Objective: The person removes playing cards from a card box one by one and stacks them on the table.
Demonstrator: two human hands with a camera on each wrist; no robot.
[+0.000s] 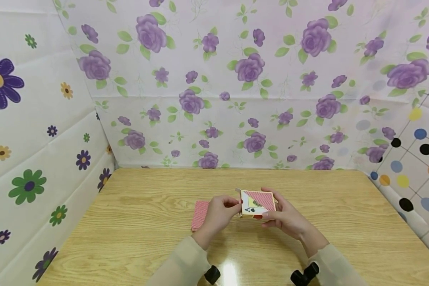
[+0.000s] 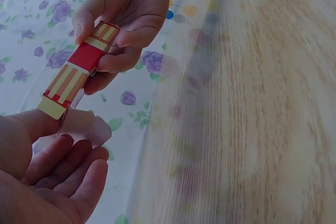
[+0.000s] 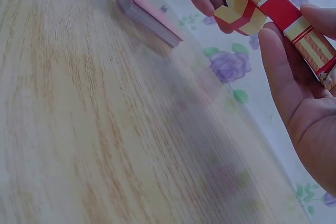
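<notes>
Table (image 1: 136, 238) wood-grain, boxed in by floral sheeting (image 1: 236, 79) on three sides, so probably just a plain work bay. Stack of cards (image 1: 200, 215) flat and face-down on table, left of both hands, partly hidden behind left hand (image 1: 219, 214); looks parked out of the way while box gets handled. Card box (image 1: 257, 203) held above table surface, between hands, ace face up toward head camera; right hand (image 1: 286, 218) cradles far end, thumb on top, fingers curled underneath, a pinch across the thin faces, likely to keep box steady. Left hand at open end, thumb and fingertips pinching at flap (image 3: 234, 14); likely working flap, hence two-hand hold. Head view only: box front artwork, card stack position relative to hands, black wrist mounts (image 1: 212, 274) at bottom edge. Left wrist view only: striped red-yellow side of box (image 2: 79, 72) edge-on, right hand (image 2: 123, 19) clamped on upper end, left fingers (image 2: 63, 166) loosely curled below a pale translucent scrap (image 2: 84, 127), wrapper or flap, cannot tell which. Right wrist view only: flap folded out and bent, stack thickness (image 3: 147, 14) visible edge-on, right palm (image 3: 310, 124) mostly open under box with fingertips pressing side. Box contents not visible in any view.
</notes>
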